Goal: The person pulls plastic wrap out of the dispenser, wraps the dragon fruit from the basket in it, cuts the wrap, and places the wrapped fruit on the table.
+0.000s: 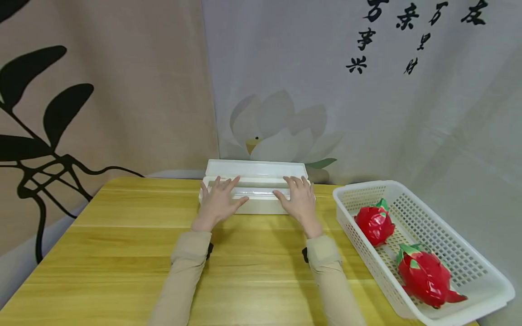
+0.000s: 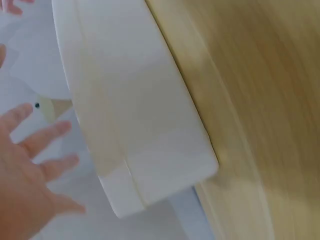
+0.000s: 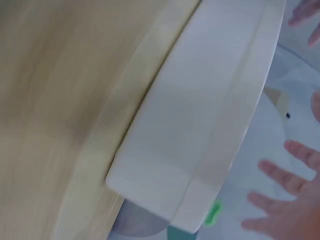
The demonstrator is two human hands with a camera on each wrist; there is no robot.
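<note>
A long white box (image 1: 261,207), which looks like a cling film dispenser, stands at the far edge of the table with its lid (image 1: 257,168) raised at the back. Inside it, a clear glossy strip (image 1: 254,191) runs lengthwise. My left hand (image 1: 218,201) is over the box's left end, fingers spread and pointing away from me. Over the right end, my right hand (image 1: 299,199) is spread in the same way. Both wrist views show the white box (image 2: 140,100) beside splayed fingers that grip nothing. Whether either hand touches the box cannot be told.
To the right, a white perforated plastic basket (image 1: 369,267) holds two shiny red dragon fruits, one farther back (image 1: 374,224) and one nearer (image 1: 426,276). The wooden table (image 1: 122,253) ends at a printed curtain (image 1: 163,90) behind the box.
</note>
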